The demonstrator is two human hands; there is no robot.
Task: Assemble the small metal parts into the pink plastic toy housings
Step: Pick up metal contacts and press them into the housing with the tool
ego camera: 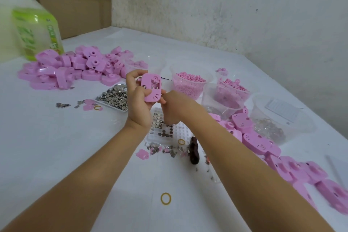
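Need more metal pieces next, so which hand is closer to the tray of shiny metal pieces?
Left. The left hand, gripping the pink housing, sits just right of the tray; the right hand is farther right, past the housing.

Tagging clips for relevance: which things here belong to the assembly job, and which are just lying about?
Job: pink housing in left hand; tray of metal parts; pile of housings.
Lying about: green bottle; rubber band; cardboard boxes.
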